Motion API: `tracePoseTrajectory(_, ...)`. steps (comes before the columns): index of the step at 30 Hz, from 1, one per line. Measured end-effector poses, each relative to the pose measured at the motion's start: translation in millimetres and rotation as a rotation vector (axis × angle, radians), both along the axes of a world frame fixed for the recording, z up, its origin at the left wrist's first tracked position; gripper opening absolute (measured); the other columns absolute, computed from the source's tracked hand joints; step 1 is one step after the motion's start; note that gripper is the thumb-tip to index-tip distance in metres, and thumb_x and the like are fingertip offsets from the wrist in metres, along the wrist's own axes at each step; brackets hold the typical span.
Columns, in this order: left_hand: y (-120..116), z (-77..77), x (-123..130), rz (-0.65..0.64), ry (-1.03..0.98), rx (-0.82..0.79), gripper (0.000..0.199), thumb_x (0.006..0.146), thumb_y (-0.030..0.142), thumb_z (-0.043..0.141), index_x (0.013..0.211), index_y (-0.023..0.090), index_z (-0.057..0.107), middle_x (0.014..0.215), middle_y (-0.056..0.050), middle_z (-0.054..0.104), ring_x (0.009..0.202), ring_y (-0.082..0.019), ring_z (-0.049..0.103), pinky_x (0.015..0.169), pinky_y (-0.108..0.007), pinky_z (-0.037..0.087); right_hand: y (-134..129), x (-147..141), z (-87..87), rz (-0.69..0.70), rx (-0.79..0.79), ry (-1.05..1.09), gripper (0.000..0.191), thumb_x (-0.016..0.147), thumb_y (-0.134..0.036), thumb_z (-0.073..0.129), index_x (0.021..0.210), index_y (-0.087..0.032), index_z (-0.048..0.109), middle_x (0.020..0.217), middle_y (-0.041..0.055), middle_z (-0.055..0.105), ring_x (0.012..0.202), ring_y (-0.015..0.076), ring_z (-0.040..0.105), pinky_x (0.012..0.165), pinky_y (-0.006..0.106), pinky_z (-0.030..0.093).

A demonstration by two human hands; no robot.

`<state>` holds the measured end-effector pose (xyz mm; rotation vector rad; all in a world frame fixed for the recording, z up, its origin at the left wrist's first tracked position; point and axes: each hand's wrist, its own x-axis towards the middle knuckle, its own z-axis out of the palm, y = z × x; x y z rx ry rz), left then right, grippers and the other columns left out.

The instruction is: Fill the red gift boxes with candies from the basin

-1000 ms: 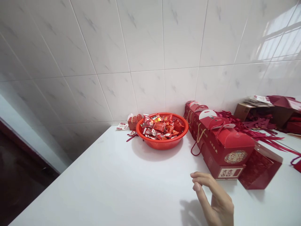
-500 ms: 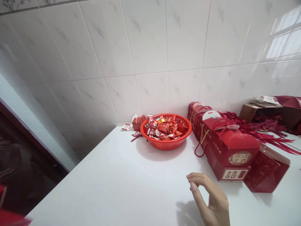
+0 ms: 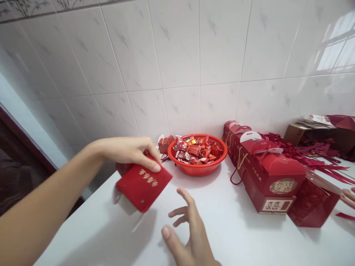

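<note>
My left fingers (image 3: 152, 166) hold a box (image 3: 144, 186), right fingers (image 3: 188, 199) wide at its 4 o'clock; handover step, I'd guess, needs right's grip.

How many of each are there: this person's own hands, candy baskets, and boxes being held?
Own hands: 2 (left hand, right hand)
Candy basket: 1
Held red box: 1
Total: 4
The wrapped candies and lined-up boxes overlap too much to count.

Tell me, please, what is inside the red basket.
The red basket holds a heap of wrapped sweets, mostly red. Whatever lies beneath the top layer is covered and cannot be seen.
</note>
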<state>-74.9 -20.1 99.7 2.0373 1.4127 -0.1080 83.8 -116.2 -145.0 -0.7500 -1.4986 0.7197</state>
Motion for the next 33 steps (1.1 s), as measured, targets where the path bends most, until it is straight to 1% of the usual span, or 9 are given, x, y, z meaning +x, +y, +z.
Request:
tracePoseTrajectory(2, 15, -9.9, 17, -0.067, -0.008, 0.003, 0.039, 0.076, 0.048, 0.070, 0.095, 0.014, 0.078, 0.078, -0.003, 0.074, 0.067, -0.017, 0.065, 0.057, -0.020, 0.046, 11, 11, 5.3, -0.037, -0.060, 0.004, 0.064, 0.094, -0.034, 0.056, 0.150, -0.026, 0.028, 0.136, 0.0134, 0.055, 0.099, 0.0207, 0.067, 0.077, 0.031, 0.060)
tracePoseTrajectory(5, 35, -36.3, 24, -0.154, -0.052, 0.189, 0.030, 0.079, 0.040, 0.066, 0.094, 0.017, 0.078, 0.093, -0.003, 0.077, 0.083, -0.019, 0.066, 0.072, -0.022, 0.048, 24, 29, 9.8, -0.085, -0.124, -0.052, 0.061, 0.093, -0.029, 0.056, 0.149, -0.025, 0.030, 0.134, 0.0130, 0.057, 0.100, 0.0208, 0.067, 0.078, 0.033, 0.060)
tracePoseTrajectory(10, 55, -74.9, 18, -0.082, -0.116, 0.321, 0.037, 0.082, 0.041, 0.059, 0.105, 0.017, 0.075, 0.099, -0.005, 0.075, 0.080, -0.018, 0.062, 0.069, -0.025, 0.046, 36, 47, -0.2, -0.158, -0.102, -0.272, 0.066, 0.093, -0.032, 0.056, 0.151, -0.024, 0.026, 0.146, 0.0156, 0.047, 0.124, 0.0288, 0.058, 0.093, 0.044, 0.057)
tracePoseTrajectory(14, 57, -84.9, 15, -0.073, -0.158, 0.380, 0.040, 0.082, 0.043, 0.056, 0.107, 0.016, 0.074, 0.096, -0.006, 0.073, 0.074, -0.017, 0.060, 0.065, -0.026, 0.045, 39, 46, -6.6, -0.173, 0.000, -0.546, 0.085, 0.085, -0.036, 0.066, 0.156, -0.021, 0.022, 0.161, 0.0198, 0.026, 0.146, 0.0388, 0.033, 0.110, 0.056, 0.043)
tracePoseTrajectory(19, 56, -89.3, 7, -0.113, -0.153, 0.536, 0.041, 0.083, 0.043, 0.055, 0.112, 0.019, 0.072, 0.127, -0.010, 0.065, 0.106, -0.025, 0.062, 0.089, -0.034, 0.050, 61, 42, 9.0, -0.063, -0.066, -0.857, 0.109, 0.068, -0.041, 0.083, 0.156, -0.014, 0.026, 0.164, 0.0278, 0.014, 0.150, 0.0485, 0.012, 0.116, 0.068, 0.022)
tracePoseTrajectory(21, 54, -91.7, 4, -0.094, -0.088, 0.588, 0.040, 0.082, 0.041, 0.056, 0.113, 0.020, 0.071, 0.133, -0.011, 0.061, 0.117, -0.030, 0.058, 0.098, -0.040, 0.048, 75, 47, 16.6, -0.014, -0.134, -0.879, 0.107, 0.070, -0.040, 0.081, 0.156, -0.012, 0.025, 0.163, 0.0287, 0.016, 0.150, 0.0464, 0.016, 0.116, 0.066, 0.023)
tracePoseTrajectory(26, 34, -107.6, 10, -0.141, -0.128, 0.733, 0.035, 0.089, 0.037, 0.053, 0.115, 0.020, 0.069, 0.133, -0.013, 0.057, 0.124, -0.030, 0.056, 0.107, -0.046, 0.043, 100, 64, 20.7, 0.023, -0.128, -0.672, 0.074, 0.079, -0.032, 0.071, 0.145, -0.020, 0.040, 0.146, 0.0186, 0.047, 0.132, 0.0343, 0.049, 0.105, 0.052, 0.044)
tracePoseTrajectory(31, -1, -146.5, 37, -0.328, -0.114, 0.749, 0.023, 0.085, 0.034, 0.066, 0.104, 0.021, 0.069, 0.136, -0.013, 0.056, 0.120, -0.032, 0.058, 0.100, -0.047, 0.049, 104, 70, 12.2, -0.026, -0.127, -0.503, 0.037, 0.086, -0.035, 0.064, 0.118, -0.020, 0.055, 0.120, 0.0124, 0.060, 0.108, 0.0275, 0.060, 0.088, 0.043, 0.052)
tracePoseTrajectory(33, -8, -166.9, 44, -0.311, 0.004, 0.806, 0.049, 0.075, 0.020, 0.072, 0.122, 0.021, 0.061, 0.144, -0.017, 0.050, 0.133, -0.038, 0.047, 0.106, -0.054, 0.044, 103, 71, 9.1, -0.023, -0.129, -0.478, 0.035, 0.085, -0.033, 0.064, 0.117, -0.022, 0.054, 0.122, 0.0114, 0.059, 0.109, 0.0266, 0.059, 0.086, 0.042, 0.052)
